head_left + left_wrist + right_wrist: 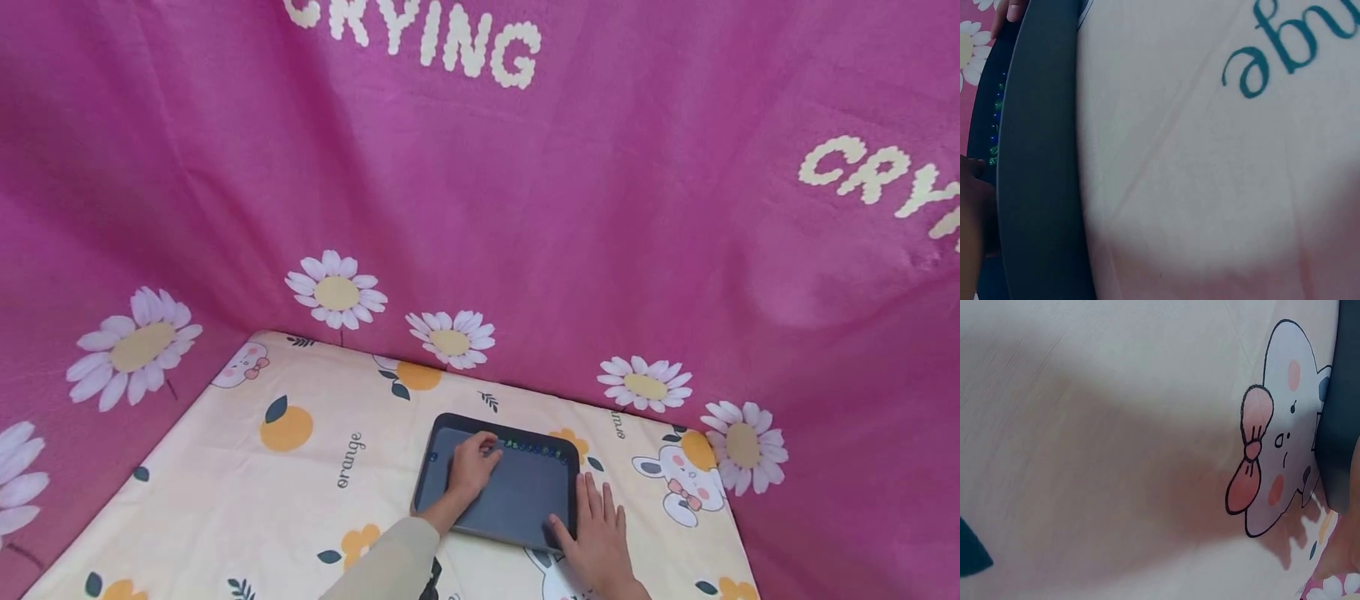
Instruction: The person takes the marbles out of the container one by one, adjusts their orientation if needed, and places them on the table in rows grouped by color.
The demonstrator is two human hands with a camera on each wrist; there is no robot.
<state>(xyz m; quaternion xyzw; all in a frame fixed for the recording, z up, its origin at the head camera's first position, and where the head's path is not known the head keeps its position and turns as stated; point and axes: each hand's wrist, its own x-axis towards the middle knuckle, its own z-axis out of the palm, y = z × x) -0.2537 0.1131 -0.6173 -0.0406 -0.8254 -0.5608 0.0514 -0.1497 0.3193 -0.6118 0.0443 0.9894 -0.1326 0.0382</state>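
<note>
A dark grey rectangular tray (517, 504) lies on the patterned cloth. Small shiny blue and green marbles (531, 447) form a line along its far wall, and a lone blue marble (433, 457) sits near the left wall. My left hand (471, 468) reaches into the tray with bent fingers, close to the left end of the line; whether a marble is between its fingertips is hidden. My right hand (600, 537) rests at the tray's right side, fingers extended outside the wall and thumb over the rim. In the left wrist view, the tray's wall (1041, 156) partly blocks the marbles (996, 125).
A cream cloth (315, 500) printed with oranges, rabbits and flowers covers the table. Pink fabric (480, 208) with daisies and lettering hangs behind and at both sides. A dark band (431, 579) shows at the left wrist.
</note>
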